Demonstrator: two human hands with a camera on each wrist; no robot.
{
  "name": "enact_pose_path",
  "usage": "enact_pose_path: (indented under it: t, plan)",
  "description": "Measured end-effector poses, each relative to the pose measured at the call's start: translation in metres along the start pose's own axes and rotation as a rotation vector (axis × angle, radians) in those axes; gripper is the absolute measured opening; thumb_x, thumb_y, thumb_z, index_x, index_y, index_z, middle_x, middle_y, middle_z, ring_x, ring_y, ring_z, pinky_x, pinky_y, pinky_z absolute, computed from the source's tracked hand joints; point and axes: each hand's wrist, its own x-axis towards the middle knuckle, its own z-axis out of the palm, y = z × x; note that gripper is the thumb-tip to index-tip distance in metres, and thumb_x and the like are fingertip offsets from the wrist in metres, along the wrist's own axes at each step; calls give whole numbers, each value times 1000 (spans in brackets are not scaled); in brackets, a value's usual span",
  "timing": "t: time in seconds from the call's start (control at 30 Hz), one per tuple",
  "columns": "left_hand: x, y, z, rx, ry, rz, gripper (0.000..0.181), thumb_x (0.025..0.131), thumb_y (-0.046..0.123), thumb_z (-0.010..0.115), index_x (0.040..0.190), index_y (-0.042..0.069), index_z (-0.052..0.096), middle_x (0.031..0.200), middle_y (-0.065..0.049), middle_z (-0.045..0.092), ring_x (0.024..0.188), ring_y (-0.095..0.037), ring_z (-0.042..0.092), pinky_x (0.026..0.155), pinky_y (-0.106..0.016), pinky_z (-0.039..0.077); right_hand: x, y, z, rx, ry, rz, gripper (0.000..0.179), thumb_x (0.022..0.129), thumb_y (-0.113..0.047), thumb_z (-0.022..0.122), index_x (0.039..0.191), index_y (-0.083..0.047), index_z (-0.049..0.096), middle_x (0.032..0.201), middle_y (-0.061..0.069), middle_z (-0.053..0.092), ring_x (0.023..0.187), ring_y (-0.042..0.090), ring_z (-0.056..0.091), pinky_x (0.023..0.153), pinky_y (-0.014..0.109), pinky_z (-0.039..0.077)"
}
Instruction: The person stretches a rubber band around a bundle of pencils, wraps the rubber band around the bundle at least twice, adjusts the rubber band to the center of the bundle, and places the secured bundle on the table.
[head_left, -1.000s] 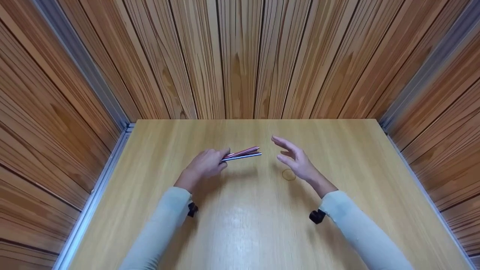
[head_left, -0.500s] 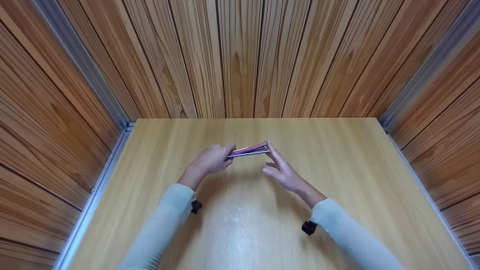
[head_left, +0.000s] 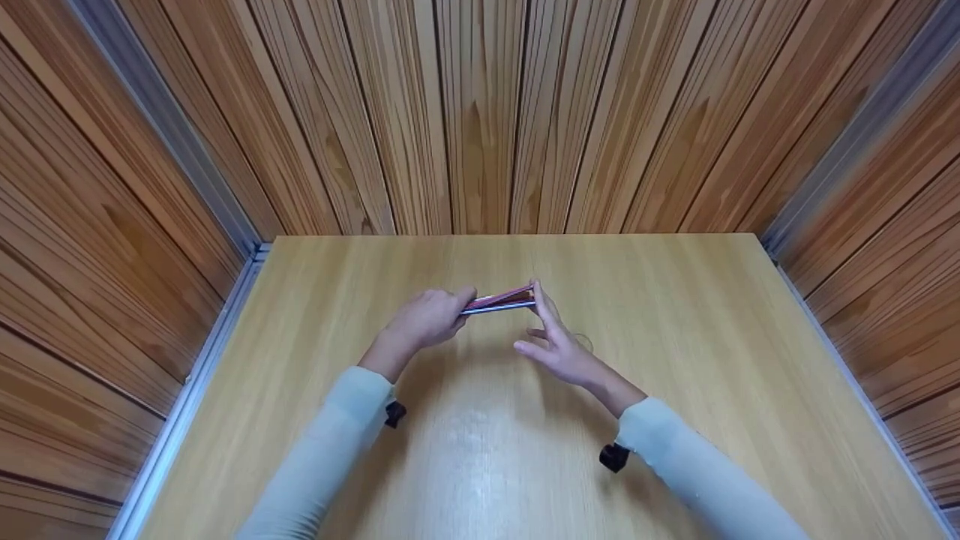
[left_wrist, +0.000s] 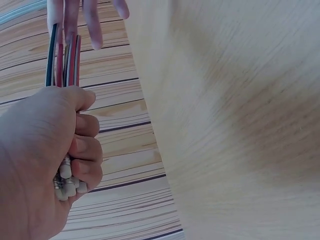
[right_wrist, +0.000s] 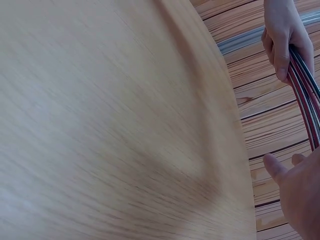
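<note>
Grips eraser-tipped pencils (head_left: 499,307) in the left hand (head_left: 427,319), pointing lengthwise rightward against the right hand's (head_left: 562,354) straight, unclenched fingers (head_left: 547,308).

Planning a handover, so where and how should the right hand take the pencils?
Probably take the pencils by their bare shafts, just beyond the left hand, coming from the right. The left hand covers the other end, with erasers poking out at its little-finger side. The shafts fan apart towards the right hand, so a grip right around should gather them.
</note>
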Motion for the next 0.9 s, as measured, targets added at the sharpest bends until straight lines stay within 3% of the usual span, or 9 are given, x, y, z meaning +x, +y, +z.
enact_pose_path:
  t: [0.13, 0.27, 0.43, 0.6, 0.73, 0.9]
  plan:
    - [-2, -1, 2, -14, -4, 14, 15, 118, 23, 59, 130, 14, 58, 90, -8, 63, 77, -23, 55, 69, -32, 42, 1, -1, -2, 1, 13, -29, 107, 112, -18, 68, 180, -11, -14, 190, 19, -15, 177, 50, -2, 133, 74, 33]
    - [-2, -2, -1, -31, 10, 32, 16, 117, 26, 62, 129, 15, 60, 91, -8, 65, 77, -22, 56, 70, -30, 43, 2, -2, -5, 0, 39, -54, 98, 111, -17, 69, 182, -10, 2, 191, 18, -5, 178, 49, 1, 131, 77, 34]
    - [0, -4, -7, -46, -27, -31, 23, 116, 31, 65, 130, 13, 63, 95, -9, 68, 80, -23, 58, 71, -31, 45, -1, 0, -5, -26, 72, -80, 79, 110, -9, 67, 177, -8, 26, 191, 18, 10, 176, 51, 16, 128, 78, 37]
    - [1, -3, -6, -53, -73, -44, 26, 117, 33, 63, 133, 13, 61, 93, -9, 64, 77, -22, 57, 69, -30, 44, -2, 2, -6, -4, 72, -98, 89, 110, -3, 64, 180, -4, 10, 190, 23, 8, 175, 53, 17, 129, 80, 34]
    - [1, -3, -5, -17, -59, -29, 25, 117, 32, 62, 133, 14, 59, 90, -8, 61, 74, -21, 54, 67, -30, 41, -1, 1, -7, 16, 70, -108, 94, 110, -1, 63, 179, 0, -2, 190, 24, 3, 175, 52, 13, 129, 80, 33]
    - [2, -2, -6, 0, -38, -30, 25, 117, 33, 62, 133, 14, 60, 87, -6, 58, 72, -21, 52, 65, -30, 40, 0, -3, -5, 5, 19, -95, 99, 112, -9, 64, 178, -1, -10, 189, 22, -12, 176, 50, 6, 131, 75, 33]
